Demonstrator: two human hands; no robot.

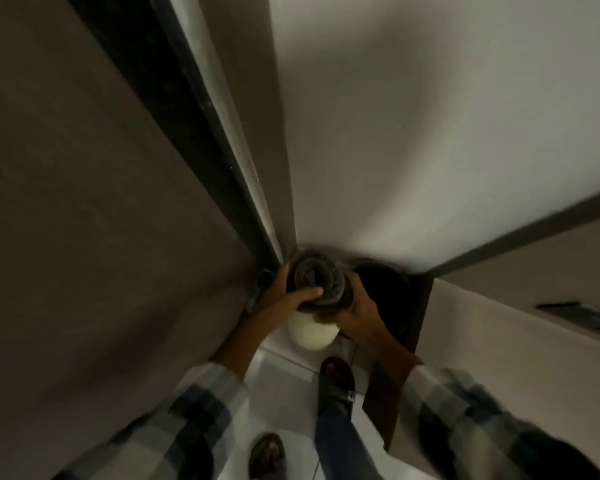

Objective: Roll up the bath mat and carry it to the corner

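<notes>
The dark grey bath mat point(321, 278) is rolled into a tight spiral and stands on end, its coiled top facing me. It is right in the corner where the brown door and the white wall meet. My left hand point(284, 292) wraps the roll's left side, thumb across its front. Gripping its right lower side is my right hand point(355, 308). Both plaid sleeves reach down from the frame's bottom. The roll's lower end is hidden behind my hands.
A white rounded object point(310, 336) sits on the floor just below the roll. A dark bin-like shape point(388, 289) stands to its right against a brown panel point(409, 344). My sandalled feet point(336, 379) stand on the white tiled floor point(284, 386).
</notes>
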